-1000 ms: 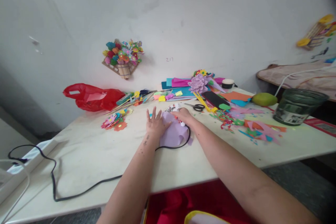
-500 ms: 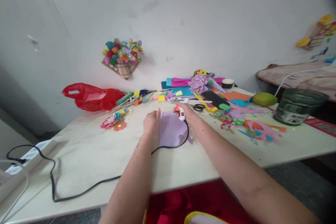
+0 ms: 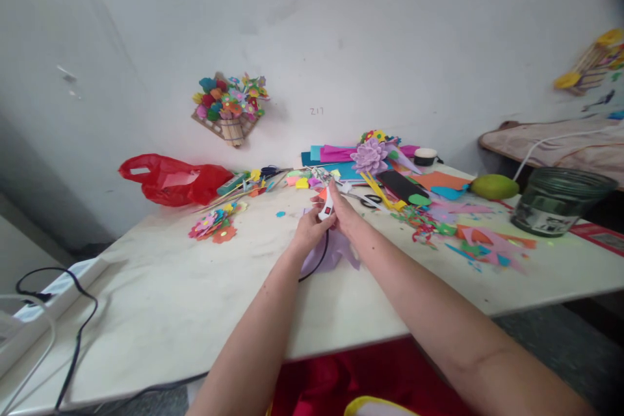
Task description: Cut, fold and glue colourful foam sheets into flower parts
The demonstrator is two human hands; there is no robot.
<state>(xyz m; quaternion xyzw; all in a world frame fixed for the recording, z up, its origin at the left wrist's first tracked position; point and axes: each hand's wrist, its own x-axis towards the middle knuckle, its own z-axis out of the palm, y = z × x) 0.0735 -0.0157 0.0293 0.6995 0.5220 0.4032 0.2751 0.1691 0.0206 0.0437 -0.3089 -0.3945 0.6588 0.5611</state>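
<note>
A white and orange hot glue gun [image 3: 326, 209] with a red switch is between my two hands, above a light purple foam sheet [image 3: 336, 252]. My left hand [image 3: 311, 231] is closed around the handle's left side, its thumb across the lower end. On the other side my right hand [image 3: 345, 213] presses against the gun; most of its fingers are hidden behind it. The gun's black cable [image 3: 319, 263] runs down over the purple sheet. My hands and wrists cover part of the sheet.
Black-handled scissors [image 3: 371, 200] and foam scraps [image 3: 424, 224] lie to the right, near a dark green glass jar [image 3: 553, 201]. Foam flowers [image 3: 213, 224] and a red plastic bag [image 3: 173, 179] are on the left. A power strip [image 3: 61, 299] sits at the left edge.
My left hand has left the purple sheet's left edge and moved right onto the glue gun. The gun has shifted slightly left. Its cable has slid off the table's middle.
</note>
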